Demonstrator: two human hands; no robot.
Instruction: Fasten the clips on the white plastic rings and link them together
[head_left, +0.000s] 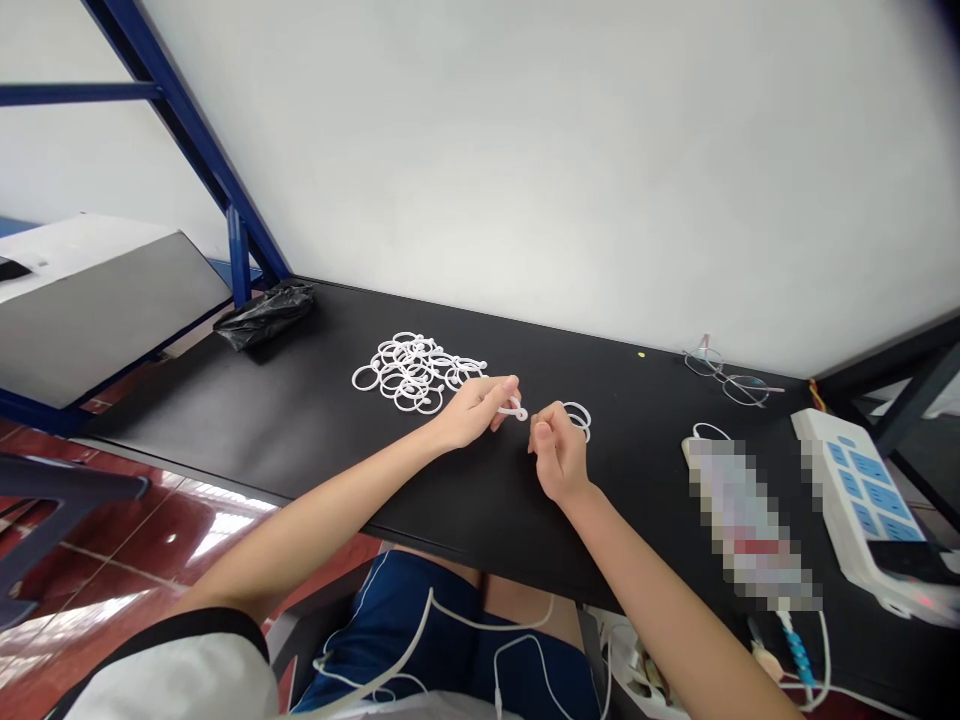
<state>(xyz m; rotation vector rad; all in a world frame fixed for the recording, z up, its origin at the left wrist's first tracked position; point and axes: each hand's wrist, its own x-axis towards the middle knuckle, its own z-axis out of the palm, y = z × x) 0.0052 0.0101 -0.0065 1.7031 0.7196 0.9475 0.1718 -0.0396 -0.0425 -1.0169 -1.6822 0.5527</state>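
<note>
Here the left hand [472, 410] pinches a white ring [514, 408] between closed fingertips above the black table [300, 420]. The right hand [556, 452], fingers curled together, rests beside two loose rings [579, 416]; a pile of rings [415, 370] lies left.

— What sort of place am I looking into?
— I'd call it a small workshop: a long matte black worktable [247, 400] against a bare white wall [525, 150], blue-painted steel frame beams [187, 120], a white multi-socket power strip [862, 500], glossy red floor tiles [135, 540].
</note>
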